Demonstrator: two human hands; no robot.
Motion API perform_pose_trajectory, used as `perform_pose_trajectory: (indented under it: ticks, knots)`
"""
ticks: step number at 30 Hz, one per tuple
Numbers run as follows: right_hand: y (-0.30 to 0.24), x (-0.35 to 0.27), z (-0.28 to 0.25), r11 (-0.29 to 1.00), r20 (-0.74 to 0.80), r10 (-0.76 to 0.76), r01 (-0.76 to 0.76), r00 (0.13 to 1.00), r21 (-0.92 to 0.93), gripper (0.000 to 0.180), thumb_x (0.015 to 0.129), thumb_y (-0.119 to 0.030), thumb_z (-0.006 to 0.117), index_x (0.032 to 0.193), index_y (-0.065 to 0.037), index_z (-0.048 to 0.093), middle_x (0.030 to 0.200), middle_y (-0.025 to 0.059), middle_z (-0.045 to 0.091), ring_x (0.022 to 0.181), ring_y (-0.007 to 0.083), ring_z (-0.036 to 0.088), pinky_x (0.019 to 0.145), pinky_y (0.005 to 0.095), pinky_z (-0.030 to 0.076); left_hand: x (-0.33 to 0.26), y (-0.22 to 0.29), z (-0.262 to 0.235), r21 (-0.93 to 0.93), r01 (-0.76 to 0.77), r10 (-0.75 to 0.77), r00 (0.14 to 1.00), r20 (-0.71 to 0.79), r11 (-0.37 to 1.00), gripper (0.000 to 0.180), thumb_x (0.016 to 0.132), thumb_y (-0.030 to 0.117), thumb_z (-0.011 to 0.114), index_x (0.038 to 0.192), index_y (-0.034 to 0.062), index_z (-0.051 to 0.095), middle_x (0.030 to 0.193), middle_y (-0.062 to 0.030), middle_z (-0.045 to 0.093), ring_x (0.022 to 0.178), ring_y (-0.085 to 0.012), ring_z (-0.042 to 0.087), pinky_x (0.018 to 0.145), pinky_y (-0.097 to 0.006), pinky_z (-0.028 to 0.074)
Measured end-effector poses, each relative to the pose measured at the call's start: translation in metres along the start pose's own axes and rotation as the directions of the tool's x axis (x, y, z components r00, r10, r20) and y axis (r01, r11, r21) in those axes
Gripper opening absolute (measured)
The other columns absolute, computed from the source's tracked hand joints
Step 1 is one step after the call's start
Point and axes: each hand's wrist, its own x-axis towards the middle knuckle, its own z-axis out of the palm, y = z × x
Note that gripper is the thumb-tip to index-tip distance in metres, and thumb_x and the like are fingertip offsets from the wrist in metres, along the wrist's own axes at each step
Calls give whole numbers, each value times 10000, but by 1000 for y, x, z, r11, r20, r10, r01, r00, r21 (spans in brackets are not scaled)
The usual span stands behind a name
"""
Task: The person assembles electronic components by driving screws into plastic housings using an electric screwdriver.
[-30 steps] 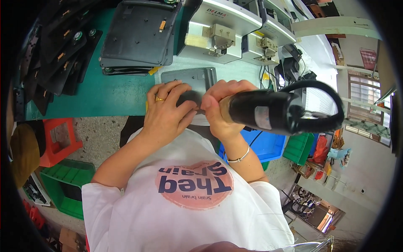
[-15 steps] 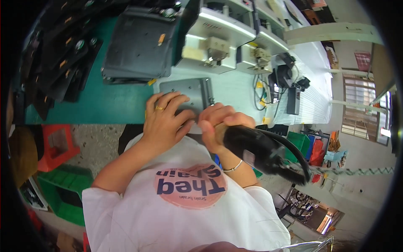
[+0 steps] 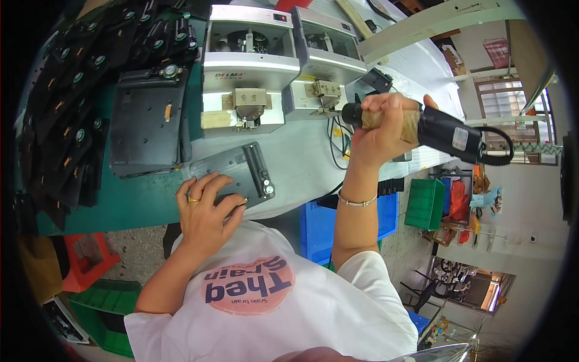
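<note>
Bare white bench [image 3: 301, 163] between grey panel [image 3: 238, 172] and the 2 feeder boxes [image 3: 247, 66], [image 3: 325, 60]: open lane, narrow. Cables [image 3: 335, 136] lie across its right end. Left of panel: stack of black plates [image 3: 145, 123] blocks, more black parts [image 3: 66, 96] beyond it. Green mat strip [image 3: 126, 202] in front of the stack is free. Left hand [image 3: 205, 214] covers panel's near edge. Right hand [image 3: 383, 123] with driver [image 3: 446, 130] is raised above the bench, level with the right box

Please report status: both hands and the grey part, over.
Left hand flat on grey part, holding it to the bench. Right hand grips electric screwdriver, raised near screw feeder. Nothing between tool and part.
</note>
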Motion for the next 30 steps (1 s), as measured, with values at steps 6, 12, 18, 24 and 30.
perform_pose_trajectory:
  ticks: [6, 12, 18, 24, 30]
  knots:
    - [19, 5, -7, 1000, 13, 24, -24, 1000, 16, 520, 843, 104, 617, 1280, -40, 373, 790, 70, 584, 583, 138, 564, 553, 312, 543, 1, 1, -1, 19, -1, 0, 1000, 16, 1000, 164, 727, 204, 748, 869, 199, 665, 1193, -36, 580, 1219, -274, 487, 1047, -491, 261]
    - [19, 4, -5, 998, 42, 53, -52, 998, -28, 518, 868, 51, 614, 1301, -37, 342, 756, 77, 588, 572, 151, 562, 542, 339, 528, 1, 2, -1, 34, 8, -9, 1000, 26, 999, 145, 743, 212, 738, 870, 207, 668, 1187, -24, 573, 1221, -259, 484, 1049, -486, 260]
    - [18, 3, -4, 996, 55, 81, -83, 995, 41, 494, 844, 106, 625, 1240, -43, 371, 779, 71, 582, 586, 138, 571, 563, 304, 541, 1, 2, 0, 27, 4, -5, 1000, 25, 1000, 165, 733, 204, 748, 876, 204, 666, 1192, -39, 578, 1225, -276, 485, 1046, -492, 265]
    - [18, 4, -5, 995, 51, 75, -78, 996, 59, 495, 845, 97, 632, 1244, -41, 372, 763, 77, 588, 580, 137, 569, 561, 309, 541, 1, 1, 0, 27, 7, -8, 1000, 23, 1000, 167, 729, 197, 751, 875, 204, 670, 1192, -38, 580, 1224, -276, 487, 1047, -491, 264]
    - [26, 20, -8, 993, 210, 117, -117, 971, -11, 505, 854, 55, 623, 1278, -9, 356, 730, 86, 582, 565, 150, 544, 539, 338, 513, -1, 2, -1, 29, -4, 4, 1000, 15, 1000, 170, 725, 194, 752, 874, 196, 672, 1186, -42, 584, 1221, -278, 492, 1047, -487, 264]
